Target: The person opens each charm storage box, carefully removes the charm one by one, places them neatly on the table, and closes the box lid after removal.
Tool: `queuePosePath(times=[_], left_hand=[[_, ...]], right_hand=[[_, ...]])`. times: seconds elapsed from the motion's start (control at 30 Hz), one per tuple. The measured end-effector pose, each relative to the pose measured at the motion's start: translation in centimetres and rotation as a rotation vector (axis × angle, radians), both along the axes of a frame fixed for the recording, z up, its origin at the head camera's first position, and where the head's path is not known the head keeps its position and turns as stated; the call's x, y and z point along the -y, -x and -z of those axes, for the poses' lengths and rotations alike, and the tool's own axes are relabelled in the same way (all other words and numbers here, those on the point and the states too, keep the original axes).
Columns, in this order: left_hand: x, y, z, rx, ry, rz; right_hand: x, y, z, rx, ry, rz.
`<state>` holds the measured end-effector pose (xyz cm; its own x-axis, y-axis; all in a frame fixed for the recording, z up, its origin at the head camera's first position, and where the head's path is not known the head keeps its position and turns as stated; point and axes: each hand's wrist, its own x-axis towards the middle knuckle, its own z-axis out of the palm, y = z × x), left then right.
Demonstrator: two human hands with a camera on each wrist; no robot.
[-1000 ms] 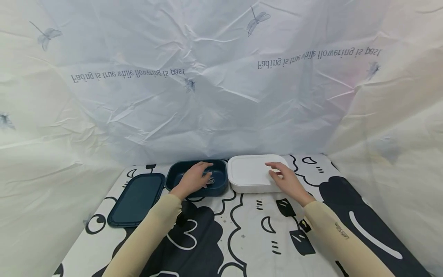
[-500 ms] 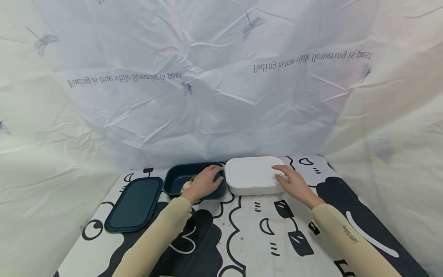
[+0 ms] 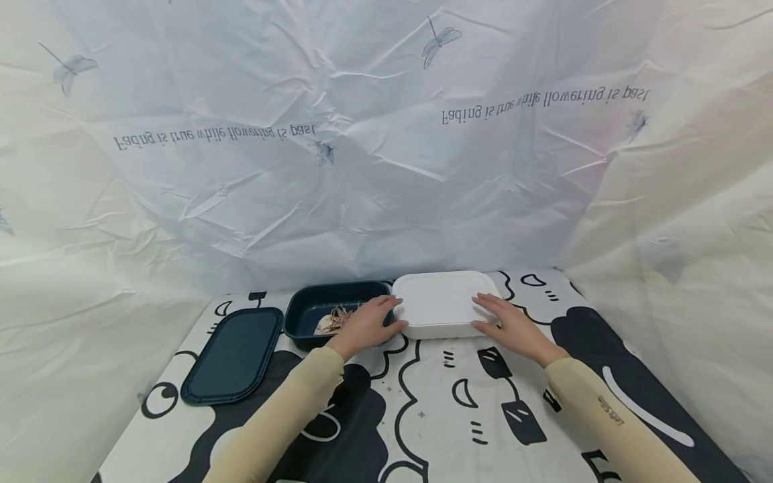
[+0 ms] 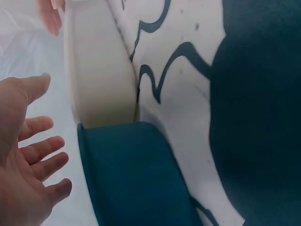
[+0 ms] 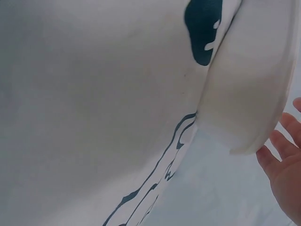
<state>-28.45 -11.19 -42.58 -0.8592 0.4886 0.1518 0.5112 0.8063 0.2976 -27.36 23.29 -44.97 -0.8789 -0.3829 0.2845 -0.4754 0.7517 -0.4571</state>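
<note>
A white rectangular box with a lid (image 3: 445,302) stands near the back of the table. My left hand (image 3: 368,327) is at its left edge, fingers extended; in the left wrist view that hand (image 4: 33,150) has its fingers spread above the box level. At the opposite edge, my right hand (image 3: 518,330) has its thumb and fingers over the lid's right side. Fingertips (image 5: 265,157) lie right at the box rim in the right wrist view. Partly behind my left hand is a lidless dark blue box (image 3: 297,320), holding a pale and brownish stringy bundle (image 3: 335,319).
A dark blue lid (image 3: 234,355) lies flat at the left of the table. The cloth (image 3: 435,416) has black-and-white cartoon prints. Wrinkled pale sheeting (image 3: 374,201) hangs close behind the boxes and along both sides.
My left hand has moved right, from over the dark blue box to the white box's left edge, and the stringy bundle now shows. My right hand shifted slightly right and down.
</note>
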Motion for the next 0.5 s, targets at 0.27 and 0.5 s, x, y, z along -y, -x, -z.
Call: queuePosePath(times=[0.27,0.5], left_hand=[[-0.4,0.1,1.0,0.001,0.049,0.030],[-0.7,0.4,1.4,-0.003,0.052,0.027]], right_hand=[[-0.1,0.0,0.8,-0.070,-0.075,-0.018],[-0.1,0.3,1.4,-0.168,-0.122,-0.053]])
